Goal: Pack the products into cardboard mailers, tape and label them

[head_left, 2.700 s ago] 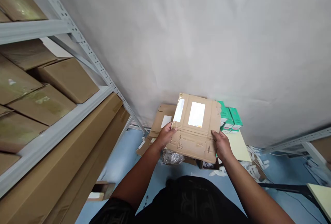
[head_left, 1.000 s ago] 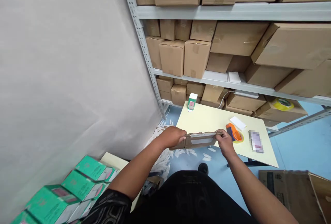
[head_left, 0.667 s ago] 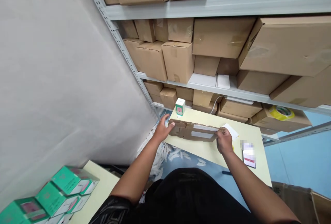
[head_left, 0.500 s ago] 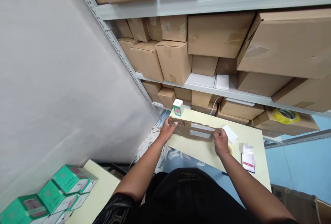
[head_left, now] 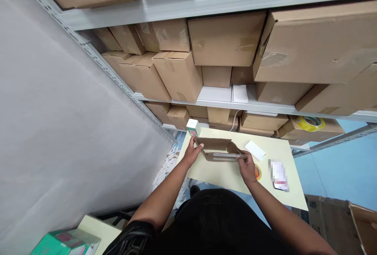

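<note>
Both hands hold a brown cardboard box (head_left: 218,156) over the pale yellow table (head_left: 218,172). Its walls stand apart in a loose frame, and the table top shows through it. My left hand (head_left: 191,153) grips the left corner, thumb inside. My right hand (head_left: 246,166) pinches the right corner, with white labels on the wall between the hands. Just behind my left fingers stands a small green and white box (head_left: 193,126). A roll of tape (head_left: 258,172) lies beside my right hand, partly covered by it.
A white card (head_left: 255,150) and a phone (head_left: 278,176) lie on the table's right. Shelves with cardboard boxes (head_left: 226,39) rise behind, holding a yellow tape roll (head_left: 310,124). Paper scraps (head_left: 167,164) litter the floor. A large carton (head_left: 330,219) stands at lower right; green boxes (head_left: 59,243) at lower left.
I have turned from the wall to the table and shelves. The cardboard box, flat between my hands earlier, has been opened out into a frame.
</note>
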Motion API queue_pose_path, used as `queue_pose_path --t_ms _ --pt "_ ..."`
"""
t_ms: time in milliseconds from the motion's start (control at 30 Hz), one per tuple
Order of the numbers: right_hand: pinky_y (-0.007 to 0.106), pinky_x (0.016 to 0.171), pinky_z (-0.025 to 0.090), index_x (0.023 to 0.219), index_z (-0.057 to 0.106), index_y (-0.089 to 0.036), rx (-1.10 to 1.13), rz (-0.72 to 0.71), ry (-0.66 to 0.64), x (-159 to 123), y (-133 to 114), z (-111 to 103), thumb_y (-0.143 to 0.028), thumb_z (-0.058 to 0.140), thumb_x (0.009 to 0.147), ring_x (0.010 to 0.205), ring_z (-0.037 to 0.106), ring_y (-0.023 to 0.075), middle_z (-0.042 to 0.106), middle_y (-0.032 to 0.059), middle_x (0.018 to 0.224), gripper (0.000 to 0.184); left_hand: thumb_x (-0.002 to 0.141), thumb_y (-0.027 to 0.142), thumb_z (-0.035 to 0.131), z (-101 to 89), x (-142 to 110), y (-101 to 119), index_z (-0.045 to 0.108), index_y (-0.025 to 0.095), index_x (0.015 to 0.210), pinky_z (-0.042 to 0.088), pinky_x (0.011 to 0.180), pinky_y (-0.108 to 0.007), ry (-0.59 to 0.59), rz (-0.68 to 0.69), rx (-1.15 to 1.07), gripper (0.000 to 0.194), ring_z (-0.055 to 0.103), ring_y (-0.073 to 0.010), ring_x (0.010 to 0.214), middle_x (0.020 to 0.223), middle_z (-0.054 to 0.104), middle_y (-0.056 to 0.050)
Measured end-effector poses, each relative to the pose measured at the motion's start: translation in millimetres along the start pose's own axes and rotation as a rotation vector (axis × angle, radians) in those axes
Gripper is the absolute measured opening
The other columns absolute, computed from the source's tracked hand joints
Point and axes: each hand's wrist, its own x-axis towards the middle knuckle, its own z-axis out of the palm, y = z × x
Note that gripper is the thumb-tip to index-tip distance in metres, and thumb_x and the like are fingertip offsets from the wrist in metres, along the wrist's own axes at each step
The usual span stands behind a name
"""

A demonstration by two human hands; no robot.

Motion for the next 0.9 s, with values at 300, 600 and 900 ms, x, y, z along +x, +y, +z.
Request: queue_pose_path --t_ms 300,600,900 --pt "0.045 0.104 0.049 0.125 0.065 -0.025 -0.178 -0.055 0.093 -32.1 2.8 41.0 -0.044 0.070 0.080 0.120 0.061 0.0318 0.069 0.0090 0.126 0.049 0.081 0.039 0.075 -24.5 31.3 -17.6 0.036 0.026 0.156 0.034 0.122 -0.049 -0.258 -0.040 -0.150 0.086 0.028 -0.0334 0.157 0.168 0.033 -0.015" --pt "0.054 0.121 0.036 0.130 0.071 -0.025 -0.236 -0.172 0.060 -62.7 13.7 48.4 -0.052 0.058 0.094 0.139 0.050 0.0316 0.059 0.0121 0.141 0.046 0.089 0.050 0.070 -35.4 48.4 -44.1 0.061 0.020 0.119 0.038 0.118 -0.048 -0.354 0.093 -0.124 0.044 0.045 -0.0296 0.145 0.150 0.051 -0.016" --pt "0.055 0.123 0.034 0.126 0.076 -0.028 -0.313 -0.212 -0.148 -32.5 6.8 28.9 -0.063 0.051 0.097 0.138 0.049 0.0330 0.059 0.0112 0.137 0.051 0.088 0.041 0.066 -35.4 37.6 -66.2 0.070 0.021 0.114 0.049 0.108 -0.043 -0.318 0.094 0.059 0.033 0.043 -0.0328 0.145 0.156 0.043 -0.013"
